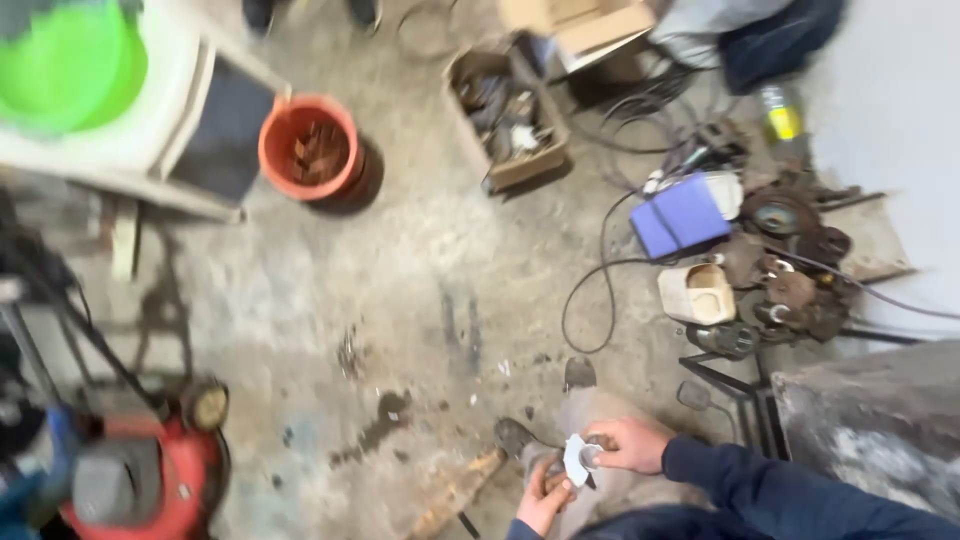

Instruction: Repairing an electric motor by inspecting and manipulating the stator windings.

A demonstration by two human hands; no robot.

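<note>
Both my hands meet low in the head view over a small flat white piece (577, 459) with a hole in it. My right hand (629, 444), in a dark blue sleeve, pinches its upper right edge. My left hand (543, 495) grips it from below. Under the hands are my grey trouser leg and a dark shoe (513, 436) on the stained concrete floor. The picture is blurred, so the piece's finer shape is unclear.
An orange bucket (309, 146) and a box of metal parts (505, 115) stand on the floor ahead. A blue box (680, 214), a cream container (696, 293), rusty parts (795, 275) and cables lie right. A red machine (150, 475) sits lower left, a green basin (65, 60) upper left.
</note>
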